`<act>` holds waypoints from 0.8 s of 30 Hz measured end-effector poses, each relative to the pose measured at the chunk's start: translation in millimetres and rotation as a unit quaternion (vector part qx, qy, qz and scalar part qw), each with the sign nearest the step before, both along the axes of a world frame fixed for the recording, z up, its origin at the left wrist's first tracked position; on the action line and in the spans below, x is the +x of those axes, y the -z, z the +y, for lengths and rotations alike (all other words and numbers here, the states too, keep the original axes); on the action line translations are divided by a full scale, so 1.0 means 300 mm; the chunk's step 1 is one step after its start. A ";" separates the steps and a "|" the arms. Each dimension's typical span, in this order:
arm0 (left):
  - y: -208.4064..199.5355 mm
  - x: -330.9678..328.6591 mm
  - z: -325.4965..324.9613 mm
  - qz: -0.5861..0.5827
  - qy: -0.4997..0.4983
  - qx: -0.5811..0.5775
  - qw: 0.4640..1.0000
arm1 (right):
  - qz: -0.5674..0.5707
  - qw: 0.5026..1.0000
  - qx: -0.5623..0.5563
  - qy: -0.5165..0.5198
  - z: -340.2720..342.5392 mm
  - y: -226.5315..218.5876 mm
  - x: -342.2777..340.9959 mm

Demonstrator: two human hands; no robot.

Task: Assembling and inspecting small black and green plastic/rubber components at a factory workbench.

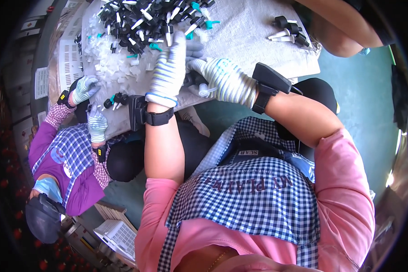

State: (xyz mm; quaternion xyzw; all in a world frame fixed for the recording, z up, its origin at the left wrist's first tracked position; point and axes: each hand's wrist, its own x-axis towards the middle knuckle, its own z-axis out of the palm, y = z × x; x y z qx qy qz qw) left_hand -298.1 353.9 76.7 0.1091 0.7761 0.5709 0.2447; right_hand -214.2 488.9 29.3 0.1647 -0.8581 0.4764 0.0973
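My left hand (169,72), in a striped knit glove, reaches to the near edge of a heap of black pump heads (143,27) with white and teal parts. Its fingers are stretched out; the thumb side is partly hidden. Beside it, my right hand (229,79), gloved alike, has its fingers curled round a black pump head (193,80), largely covered by the two hands. A translucent plastic piece (206,90) sticks out below the right fingers. Small translucent pieces (113,68) lie heaped to the left of my left hand.
The table has a whitish cloth (254,41). Several black pump heads (289,31) lie apart at the far right, near another person's bare arm (344,22). At left, a co-worker's gloved hands (96,122) work by a few pump heads (116,99). White crates (118,235) stand lower left.
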 end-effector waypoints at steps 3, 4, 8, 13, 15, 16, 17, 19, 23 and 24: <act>0.007 0.020 0.037 0.105 0.040 -0.089 0.990 | 0.059 0.998 0.002 0.005 0.011 -0.013 -0.001; -0.004 0.027 0.051 0.103 0.040 -0.089 0.990 | 0.036 0.999 0.015 -0.008 0.027 -0.029 0.006; -0.037 0.035 0.085 0.269 0.161 -0.273 0.909 | 0.018 0.998 0.054 -0.005 0.047 0.012 0.022; -0.058 0.082 0.161 0.270 0.161 -0.297 0.902 | 0.065 0.997 0.011 0.034 0.050 0.069 0.049; -0.075 0.100 0.158 0.289 0.150 -0.302 0.896 | 0.065 0.997 -0.011 0.029 0.039 0.047 0.054; -0.069 0.098 0.156 0.297 0.157 -0.301 0.892 | 0.050 0.998 0.000 0.032 0.038 0.048 0.059; -0.066 0.098 0.157 0.305 0.165 -0.299 0.889 | 0.036 0.999 0.011 0.035 0.039 0.049 0.061; -0.071 0.099 0.165 0.294 0.160 -0.307 0.891 | 0.042 0.998 0.011 0.039 0.036 0.044 0.057; -0.081 0.108 0.152 0.277 0.148 -0.306 0.899 | 0.007 0.999 -0.001 0.042 0.031 0.032 0.066; -0.073 0.104 0.147 0.292 0.144 -0.316 0.891 | 0.009 0.999 0.001 0.042 0.033 0.032 0.057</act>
